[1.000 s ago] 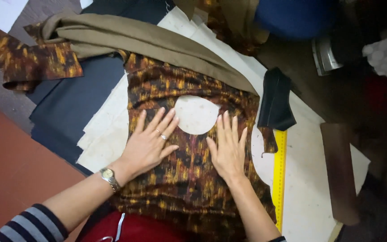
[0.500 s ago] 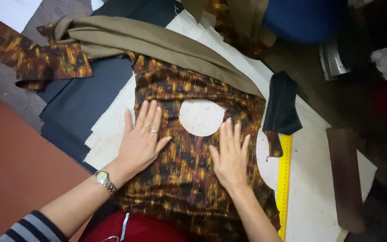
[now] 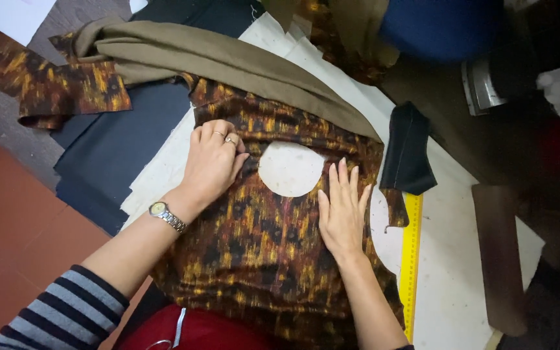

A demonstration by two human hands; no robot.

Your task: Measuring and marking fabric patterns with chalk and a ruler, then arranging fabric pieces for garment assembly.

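White paper (image 3: 461,285) underlies brown-orange patterned fabric (image 3: 260,246); left hand (image 3: 214,162) fingers curled pinching it, right hand (image 3: 343,210) fingers spread flat

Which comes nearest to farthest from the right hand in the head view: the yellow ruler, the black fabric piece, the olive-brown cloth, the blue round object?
From the right hand, flat on the patterned fabric:
1. Yellow ruler, just to its right.
2. Black fabric piece, up and right.
3. Olive-brown cloth, across the top left.
4. Blue round object, at the top edge.
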